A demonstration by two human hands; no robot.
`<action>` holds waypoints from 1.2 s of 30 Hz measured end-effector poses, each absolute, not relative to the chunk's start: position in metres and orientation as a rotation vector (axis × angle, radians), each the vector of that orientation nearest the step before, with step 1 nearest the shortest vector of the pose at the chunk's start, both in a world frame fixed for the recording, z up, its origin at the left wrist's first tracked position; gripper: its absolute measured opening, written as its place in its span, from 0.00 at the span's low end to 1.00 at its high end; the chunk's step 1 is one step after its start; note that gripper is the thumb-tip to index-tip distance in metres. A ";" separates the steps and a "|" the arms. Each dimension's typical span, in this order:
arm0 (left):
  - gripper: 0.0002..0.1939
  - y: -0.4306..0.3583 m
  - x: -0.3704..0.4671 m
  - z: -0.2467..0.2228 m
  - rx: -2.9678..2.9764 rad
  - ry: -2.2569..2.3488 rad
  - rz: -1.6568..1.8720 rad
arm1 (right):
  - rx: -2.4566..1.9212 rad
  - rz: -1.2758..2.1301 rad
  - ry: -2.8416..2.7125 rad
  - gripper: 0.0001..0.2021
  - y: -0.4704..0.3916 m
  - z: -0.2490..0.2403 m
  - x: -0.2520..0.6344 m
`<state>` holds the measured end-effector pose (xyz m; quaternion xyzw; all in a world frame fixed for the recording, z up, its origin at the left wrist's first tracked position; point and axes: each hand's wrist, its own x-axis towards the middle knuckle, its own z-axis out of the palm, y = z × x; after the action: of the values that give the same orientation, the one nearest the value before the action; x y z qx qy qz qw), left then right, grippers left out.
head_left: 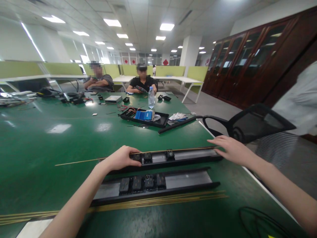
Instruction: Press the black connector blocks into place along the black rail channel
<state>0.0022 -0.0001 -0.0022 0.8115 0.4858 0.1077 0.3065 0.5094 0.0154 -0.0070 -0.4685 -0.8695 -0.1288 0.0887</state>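
A long black channel (193, 157) with dark socket blocks lies across the green table, and a thin brass-coloured rod (76, 162) runs along its top. My left hand (124, 158) curves over the channel's left part at a block, fingers and thumb around the rod; part of its grip is hidden. At the channel's right end my right hand (229, 148) hovers with its fingers apart, beside the rod's end. Nearer to me lies a second black channel (188, 180) holding several socket blocks (137, 182). Several more rods (158, 201) lie along its near side.
Beyond the channels are a black tray (160, 120) with blue parts, gloves (177, 118), a black strip (178, 125) and a water bottle (151, 97). Two people sit at the far side. A mesh chair (260, 122) and a standing person are at right; a cable (257, 218) lies near right.
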 end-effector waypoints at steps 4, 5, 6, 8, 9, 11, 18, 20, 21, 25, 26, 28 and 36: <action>0.25 0.000 0.003 -0.003 2.163 1.304 0.281 | -1.235 -0.245 -2.590 0.19 0.002 -0.001 0.444; 0.24 0.000 0.002 -0.003 2.170 1.306 0.280 | -1.198 -0.217 -2.586 0.19 0.000 -0.002 0.428; 0.24 0.000 0.002 -0.003 2.179 1.309 0.277 | -1.163 -0.186 -2.585 0.19 -0.001 -0.004 0.413; 0.24 0.000 0.002 -0.004 2.200 1.321 0.262 | -1.106 -0.140 -2.580 0.19 0.000 -0.011 0.387; 0.24 0.000 0.002 -0.004 2.210 1.333 0.253 | -1.084 -0.128 -2.566 0.19 0.001 -0.015 0.377; 0.25 0.000 0.002 -0.003 2.226 1.363 0.237 | -1.034 -0.113 -2.553 0.18 0.004 -0.025 0.361; 0.25 -0.001 0.001 -0.003 2.265 1.387 0.215 | -0.938 -0.117 -2.385 0.12 0.012 -0.051 0.341; 0.26 0.000 0.001 -0.003 2.266 1.374 0.219 | -0.926 -0.103 -2.354 0.13 0.011 -0.053 0.340; 0.26 0.000 0.001 -0.003 2.264 1.370 0.220 | -0.921 -0.097 -2.344 0.13 0.011 -0.054 0.339; 0.25 -0.001 0.002 -0.002 2.252 1.355 0.236 | -0.921 -0.073 -2.335 0.12 0.009 -0.052 0.337; 0.25 -0.001 0.003 -0.002 2.247 1.342 0.246 | -0.921 -0.065 -2.337 0.12 0.008 -0.052 0.337; 0.25 -0.002 0.003 -0.002 2.231 1.318 0.269 | -0.913 -0.051 -2.341 0.13 0.008 -0.051 0.337; 0.25 0.000 0.002 -0.006 2.242 1.355 0.262 | -0.878 -0.040 -2.368 0.14 0.008 -0.051 0.339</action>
<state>0.0023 0.0001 -0.0063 0.8242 0.4981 0.0964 0.2516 0.3393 0.0078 -0.0512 -0.3313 -0.8934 -0.0150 0.3030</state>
